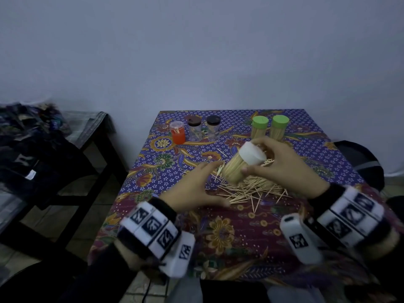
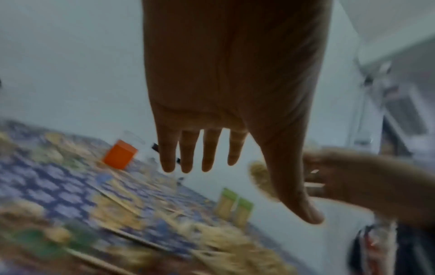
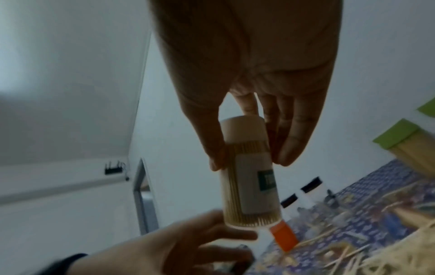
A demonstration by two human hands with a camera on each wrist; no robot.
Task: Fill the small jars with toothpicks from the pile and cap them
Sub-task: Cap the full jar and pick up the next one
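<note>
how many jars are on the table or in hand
6. The orange jar, two black-lidded jars and two green-lidded jars stand along the table's far edge; the white-capped jar is in the right hand. None looks hidden.

- Toothpick pile (image 1: pixel 251 189) spreads across mid-table, under and just in front of both hands; loose sticks stray out on its near and left sides.
- Right hand (image 1: pixel 282 165) holds a white-capped jar (image 1: pixel 242 166) tilted over the pile, blocking the pile's centre from above.
- Left hand (image 1: pixel 192 189), fingers straight, sits just left of that jar, closing the left approach.
- Far edge, left group: orange jar (image 1: pixel 177 132) and two dark-lidded jars (image 1: pixel 203 127), close together.
- Far edge, right group: two green-lidded jars (image 1: pixel 269 127), just behind the right hand.
- Bare tablecloth (image 1: pixel 229 237) between the two groups, and a wide patch near the wrists.
</note>
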